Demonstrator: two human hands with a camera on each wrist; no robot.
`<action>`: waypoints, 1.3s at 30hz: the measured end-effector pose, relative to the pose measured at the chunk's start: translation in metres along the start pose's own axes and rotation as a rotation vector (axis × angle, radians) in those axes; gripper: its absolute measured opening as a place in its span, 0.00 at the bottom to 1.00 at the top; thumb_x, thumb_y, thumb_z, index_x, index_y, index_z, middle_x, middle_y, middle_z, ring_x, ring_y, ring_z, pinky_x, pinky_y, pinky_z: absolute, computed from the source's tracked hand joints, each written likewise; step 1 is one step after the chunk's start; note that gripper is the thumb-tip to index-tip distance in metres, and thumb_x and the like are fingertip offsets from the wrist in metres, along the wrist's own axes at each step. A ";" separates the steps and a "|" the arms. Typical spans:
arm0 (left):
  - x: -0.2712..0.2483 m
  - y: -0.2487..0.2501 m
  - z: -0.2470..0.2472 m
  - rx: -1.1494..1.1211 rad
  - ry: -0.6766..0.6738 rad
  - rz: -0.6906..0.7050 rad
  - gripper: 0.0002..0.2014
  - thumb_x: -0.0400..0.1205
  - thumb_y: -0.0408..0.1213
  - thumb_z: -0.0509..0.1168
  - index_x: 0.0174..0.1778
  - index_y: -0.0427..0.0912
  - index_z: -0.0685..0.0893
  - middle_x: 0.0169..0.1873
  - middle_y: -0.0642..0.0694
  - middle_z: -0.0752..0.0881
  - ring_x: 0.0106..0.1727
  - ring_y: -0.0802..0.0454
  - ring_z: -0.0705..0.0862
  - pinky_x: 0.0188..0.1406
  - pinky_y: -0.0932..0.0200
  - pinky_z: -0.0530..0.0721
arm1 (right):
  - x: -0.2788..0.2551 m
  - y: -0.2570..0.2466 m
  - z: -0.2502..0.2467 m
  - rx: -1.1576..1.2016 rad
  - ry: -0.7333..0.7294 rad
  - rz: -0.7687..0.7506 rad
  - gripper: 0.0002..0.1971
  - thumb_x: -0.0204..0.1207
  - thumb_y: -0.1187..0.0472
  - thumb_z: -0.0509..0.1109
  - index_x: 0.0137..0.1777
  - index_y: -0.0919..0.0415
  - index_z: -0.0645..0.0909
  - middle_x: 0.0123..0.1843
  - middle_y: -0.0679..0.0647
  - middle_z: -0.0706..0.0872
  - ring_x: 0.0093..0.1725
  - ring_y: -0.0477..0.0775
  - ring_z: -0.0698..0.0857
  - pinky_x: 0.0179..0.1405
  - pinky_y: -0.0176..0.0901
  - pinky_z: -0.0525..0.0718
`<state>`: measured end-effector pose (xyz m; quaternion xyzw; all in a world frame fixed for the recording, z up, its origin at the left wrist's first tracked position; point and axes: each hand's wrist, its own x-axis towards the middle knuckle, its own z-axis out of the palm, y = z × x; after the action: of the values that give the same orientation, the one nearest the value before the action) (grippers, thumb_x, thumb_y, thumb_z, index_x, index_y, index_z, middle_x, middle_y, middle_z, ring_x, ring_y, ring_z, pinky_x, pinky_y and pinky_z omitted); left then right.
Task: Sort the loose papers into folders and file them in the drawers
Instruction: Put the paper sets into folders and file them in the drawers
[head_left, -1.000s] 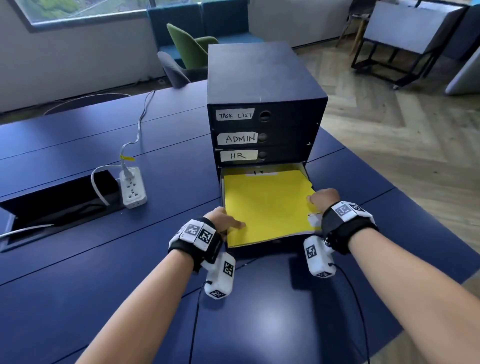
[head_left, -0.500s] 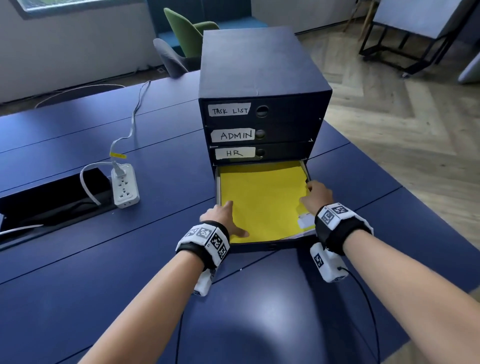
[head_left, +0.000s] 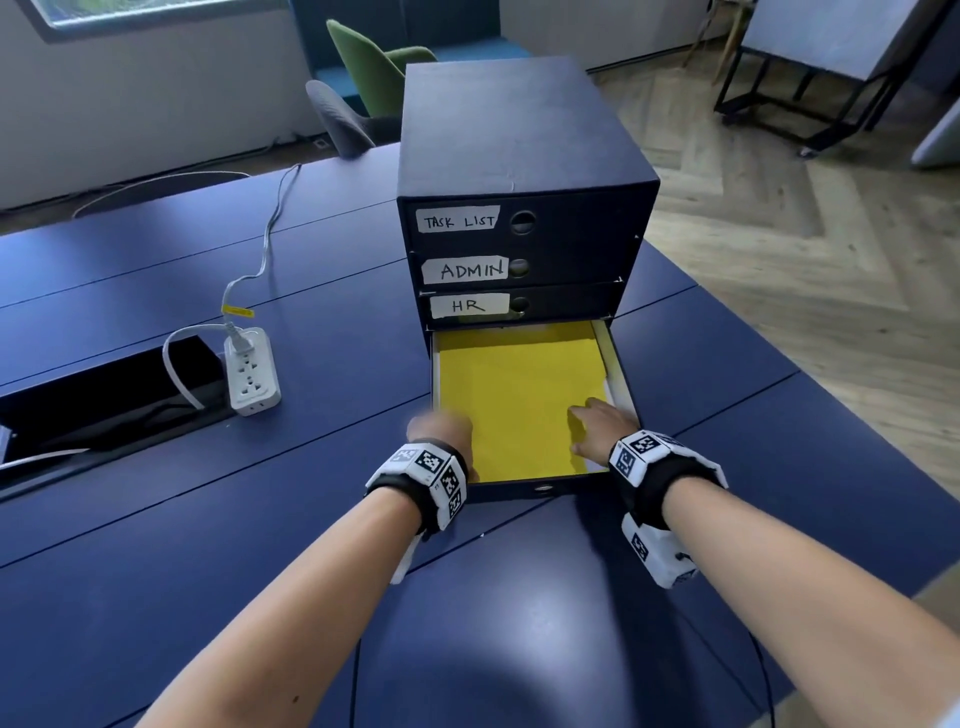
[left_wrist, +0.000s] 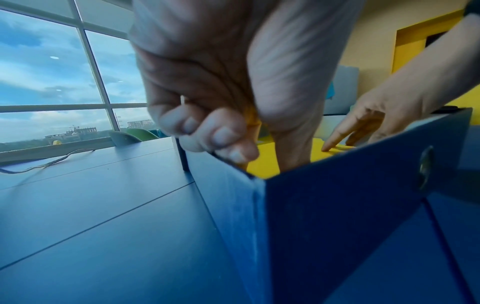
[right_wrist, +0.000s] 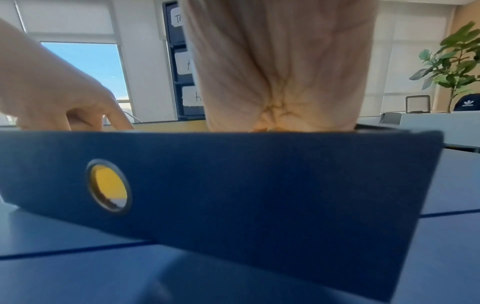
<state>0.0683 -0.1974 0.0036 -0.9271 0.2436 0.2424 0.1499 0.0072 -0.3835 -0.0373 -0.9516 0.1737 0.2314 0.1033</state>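
A dark blue cabinet (head_left: 519, 140) carries three shut drawers labelled TASK LIST, ADMIN and HR. Its bottom drawer (head_left: 540, 491) is pulled out, and a yellow folder (head_left: 519, 395) lies flat inside it. My left hand (head_left: 441, 428) is at the drawer's front left corner. In the left wrist view its fingers (left_wrist: 213, 133) are curled on the side wall's rim and its thumb reaches down onto the folder (left_wrist: 265, 162). My right hand (head_left: 597, 421) presses straight fingers (left_wrist: 335, 142) on the folder near the front right corner. The drawer front (right_wrist: 259, 185) hides the right fingertips in the right wrist view.
The cabinet stands on a blue table (head_left: 208, 571). A white power strip (head_left: 252, 371) with its cable lies to the left, beside an open black cable hatch (head_left: 104, 395). Grey and green chairs (head_left: 374, 67) stand beyond the far edge. The table's right edge drops to wooden floor.
The yellow folder, earlier tilted over the drawer's front wall, has dropped flat into the drawer. Both hands went forward and down with it, and the left fingers came out onto the side wall.
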 end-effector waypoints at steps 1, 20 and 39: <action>0.000 -0.001 -0.001 -0.007 0.000 0.009 0.21 0.73 0.52 0.72 0.55 0.43 0.82 0.51 0.47 0.85 0.52 0.48 0.84 0.40 0.57 0.77 | -0.001 0.001 0.000 -0.003 -0.007 0.005 0.25 0.77 0.54 0.67 0.74 0.57 0.68 0.73 0.59 0.69 0.69 0.65 0.73 0.65 0.52 0.75; 0.008 -0.019 0.024 0.020 0.011 0.255 0.12 0.81 0.38 0.62 0.60 0.48 0.77 0.58 0.43 0.74 0.59 0.45 0.76 0.63 0.45 0.68 | -0.007 -0.001 0.008 0.059 -0.017 0.039 0.29 0.73 0.68 0.70 0.72 0.53 0.65 0.73 0.63 0.61 0.70 0.74 0.66 0.64 0.61 0.76; 0.022 -0.031 -0.128 -0.376 0.983 0.090 0.40 0.78 0.43 0.67 0.82 0.46 0.51 0.82 0.44 0.49 0.83 0.45 0.48 0.79 0.44 0.44 | -0.056 -0.016 0.024 -0.102 0.390 -0.211 0.30 0.46 0.34 0.81 0.49 0.46 0.85 0.59 0.47 0.82 0.73 0.59 0.69 0.61 0.84 0.64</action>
<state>0.1495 -0.2304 0.1037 -0.9309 0.2768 -0.1752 -0.1615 -0.0432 -0.3462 -0.0298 -0.9952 0.0781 0.0397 0.0430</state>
